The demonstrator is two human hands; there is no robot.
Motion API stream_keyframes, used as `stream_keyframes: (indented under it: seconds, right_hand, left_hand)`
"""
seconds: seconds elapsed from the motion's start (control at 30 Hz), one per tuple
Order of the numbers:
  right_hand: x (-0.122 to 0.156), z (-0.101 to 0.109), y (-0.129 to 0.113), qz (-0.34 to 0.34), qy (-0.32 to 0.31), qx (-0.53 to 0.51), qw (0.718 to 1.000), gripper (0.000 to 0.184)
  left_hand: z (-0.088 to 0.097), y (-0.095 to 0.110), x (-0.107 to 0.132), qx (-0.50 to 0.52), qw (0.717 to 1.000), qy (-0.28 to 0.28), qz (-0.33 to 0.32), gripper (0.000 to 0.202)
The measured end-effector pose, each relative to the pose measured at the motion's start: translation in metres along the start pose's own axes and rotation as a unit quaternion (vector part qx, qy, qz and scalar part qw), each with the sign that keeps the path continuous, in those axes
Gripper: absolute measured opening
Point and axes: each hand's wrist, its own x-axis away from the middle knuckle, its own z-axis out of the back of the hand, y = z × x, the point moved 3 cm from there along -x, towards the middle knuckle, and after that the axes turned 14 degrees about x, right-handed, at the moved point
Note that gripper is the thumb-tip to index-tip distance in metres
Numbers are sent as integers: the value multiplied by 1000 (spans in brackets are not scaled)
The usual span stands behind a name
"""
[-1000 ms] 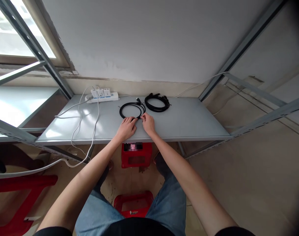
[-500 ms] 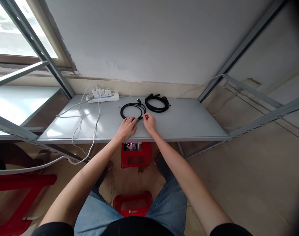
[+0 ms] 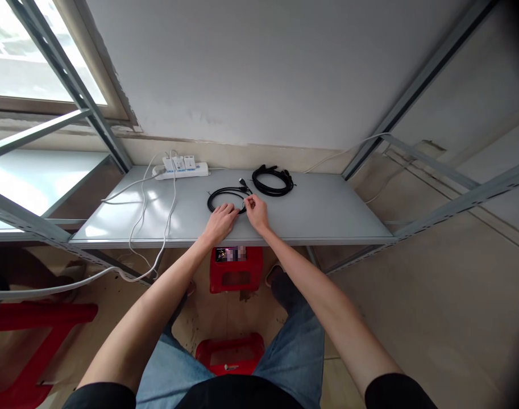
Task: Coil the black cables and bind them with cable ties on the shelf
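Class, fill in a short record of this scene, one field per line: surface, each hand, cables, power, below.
Surface: grey metal shelf against a wall
Left hand: palm down, fingers at the near edge of the left black coil
Right hand: fingertips together at that coil's right side; anything pinched is too small to tell
Other cable: right black coil, apart from both hands
Power: white power strip at the back left, adapters plugged in
Below: red stool beyond the knees
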Motion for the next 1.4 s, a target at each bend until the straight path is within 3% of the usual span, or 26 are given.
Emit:
stream_keyframes:
  seconds: [0.13, 0.23, 0.33, 0.43, 0.5, 0.57, 0.73, 0.83, 1.0, 1.2, 1.4]
  right_hand:
    - [-3, -2, -5, -42, -31, 100, 994, 15]
    - [-16, -4, -18, -31, -41, 119, 992, 16]
    - [-38, -1, -35, -7, -33, 72, 997, 17]
    - [-62, 19, -36, 10, 21, -27, 999, 21]
    - [-69, 40, -16, 8, 56, -86, 995, 26]
    - [-67, 67, 24, -8, 84, -107, 991, 30]
    - [-31, 132, 159, -215, 160, -50, 962, 28]
    - [-14, 149, 204, -269, 143, -5, 952, 29]
    - [-5, 150, 210, -247, 123, 28, 961, 32]
    - [15, 161, 209, -300, 276, 43, 912, 28]
    - [11, 156, 201, -251, 212, 74, 942, 17]
  left_hand:
    - [0, 1, -1, 19, 999, -26, -3, 41]
    - [1, 1, -2, 31, 999, -39, -15, 43]
    - [1, -1, -3, 40, 999, -34, -5, 44]
    - [1, -1, -2, 43, 999, -21, 9, 44]
    - [1, -1, -1, 45, 999, -13, 13, 43]
    - [1, 0, -1, 48, 999, -9, 16, 42]
    - [0, -2, -4, 63, 998, -11, 15, 40]
    - [0, -3, -4, 79, 997, -7, 21, 39]
    - [1, -3, -2, 72, 997, 9, 25, 36]
    - [-2, -3, -1, 36, 999, 7, 29, 27]
    - [-1, 0, 1, 39, 993, -13, 108, 29]
